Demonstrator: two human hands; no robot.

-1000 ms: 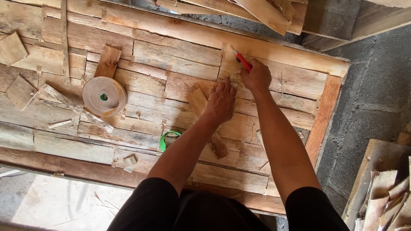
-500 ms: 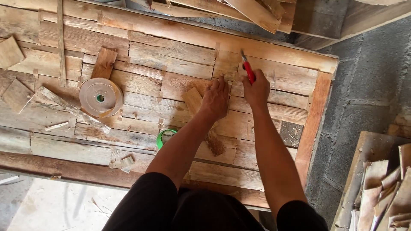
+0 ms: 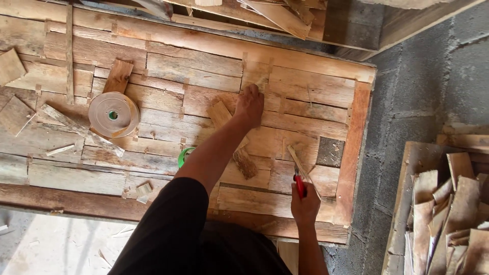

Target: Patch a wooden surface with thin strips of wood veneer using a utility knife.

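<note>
You kneel over a big wooden panel made of many thin wood pieces stuck side by side. Your left hand reaches far out and lies flat on the wood, fingers spread and pressing down, holding nothing. It rests near the top middle of the panel, just beside a small loose wood piece that lies tilted under your arm. Your right hand is close to your body, at the near right part of the panel. It is closed tight around a red-handled cutter, which points up and away from you. The tip of the cutter touches a thin wood strip that lies slanted on the panel. A roll of brown tape sits on the left side, well apart from both hands. A green roll peeks out just beside your left arm. A stack of wood scraps stands on the right, off the panel.
</note>
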